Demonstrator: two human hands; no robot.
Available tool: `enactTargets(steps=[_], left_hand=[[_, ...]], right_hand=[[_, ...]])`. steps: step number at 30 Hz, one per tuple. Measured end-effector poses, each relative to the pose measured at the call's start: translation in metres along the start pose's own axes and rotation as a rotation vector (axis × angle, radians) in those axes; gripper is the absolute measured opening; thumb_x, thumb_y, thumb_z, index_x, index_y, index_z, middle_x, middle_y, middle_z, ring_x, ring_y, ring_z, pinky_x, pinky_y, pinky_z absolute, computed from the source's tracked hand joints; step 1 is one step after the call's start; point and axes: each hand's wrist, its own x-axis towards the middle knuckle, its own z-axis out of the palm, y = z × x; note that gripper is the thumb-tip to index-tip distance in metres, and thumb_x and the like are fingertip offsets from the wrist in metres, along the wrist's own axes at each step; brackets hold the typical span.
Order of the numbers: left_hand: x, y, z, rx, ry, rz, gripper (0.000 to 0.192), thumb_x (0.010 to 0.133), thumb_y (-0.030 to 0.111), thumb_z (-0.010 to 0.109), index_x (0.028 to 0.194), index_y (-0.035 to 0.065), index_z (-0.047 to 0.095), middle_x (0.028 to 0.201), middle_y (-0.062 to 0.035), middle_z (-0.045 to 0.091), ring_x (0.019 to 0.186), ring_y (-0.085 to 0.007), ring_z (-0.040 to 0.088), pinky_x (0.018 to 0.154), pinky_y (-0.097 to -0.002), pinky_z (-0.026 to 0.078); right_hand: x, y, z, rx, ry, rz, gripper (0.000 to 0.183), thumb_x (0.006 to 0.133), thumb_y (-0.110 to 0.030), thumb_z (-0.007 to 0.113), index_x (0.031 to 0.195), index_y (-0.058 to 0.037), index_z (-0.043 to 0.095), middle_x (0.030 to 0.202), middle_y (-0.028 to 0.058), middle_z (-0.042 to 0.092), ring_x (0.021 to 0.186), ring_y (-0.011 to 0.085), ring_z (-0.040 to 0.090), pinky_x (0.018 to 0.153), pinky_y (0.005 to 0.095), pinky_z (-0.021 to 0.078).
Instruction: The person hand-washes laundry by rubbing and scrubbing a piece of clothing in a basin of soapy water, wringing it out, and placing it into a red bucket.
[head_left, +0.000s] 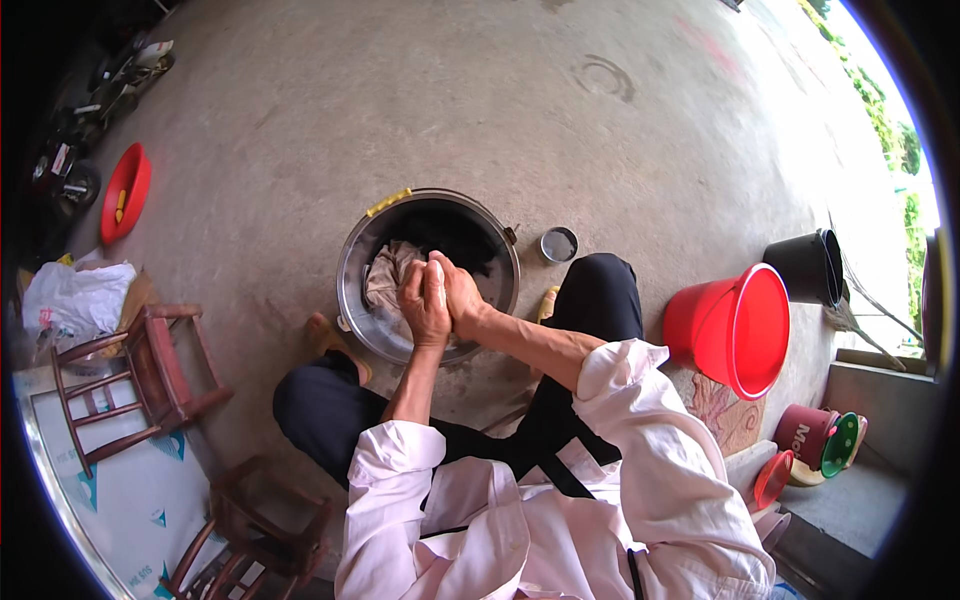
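My left hand (424, 304) and my right hand (459, 294) are pressed together, palm to palm, above a round metal bucket (352, 292). Whether anything lies between the palms is hidden, though a whitish wet streak shows along the join. Inside the bucket, a crumpled beige cloth (386, 271) rests at the left, beside and partly below my left hand. Dark cloth (450, 225) fills the far side. The bucket's wire handle with a yellow grip (388, 202) lies against the far rim.
A small metal cup (559, 244) stands just right of the bucket. Farther right are a large red bucket (697, 326) and a black bucket (799, 266). Wooden chairs (169, 367) stand at the left, below a red basin (129, 187). My knees flank the bucket.
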Motion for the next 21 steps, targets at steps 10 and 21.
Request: enactTargets(steps=[10, 21], left_hand=[[0.023, -0.013, -0.007, -0.597, 0.35, -0.526, 0.046, 0.093, 0.042, 0.054, 0.062, 0.0082, 0.047, 0.064, -0.0027, 0.05, 0.06, -0.0145, 0.047, 0.058, -0.0306, 0.04], [-0.01, -0.104, -0.031, 0.517, -0.081, 0.025, 0.029, 0.076, 0.015, 0.068, 0.103, 0.0057, 0.062, 0.105, -0.0139, 0.061, 0.105, -0.0322, 0.055, 0.09, -0.0414, 0.044]], right_hand=[[-0.001, 0.01, -0.006, -0.588, -0.053, -0.627, 0.06, 0.095, -0.052, 0.04, 0.104, 0.0034, 0.061, 0.092, 0.0275, 0.063, 0.092, 0.0345, 0.064, 0.081, 0.0391, 0.047], [0.098, 0.03, -0.086, -0.918, -0.058, -0.447, 0.04, 0.072, -0.011, 0.069, 0.109, -0.0081, 0.056, 0.096, 0.0132, 0.061, 0.094, 0.0238, 0.059, 0.083, 0.0335, 0.0471]])
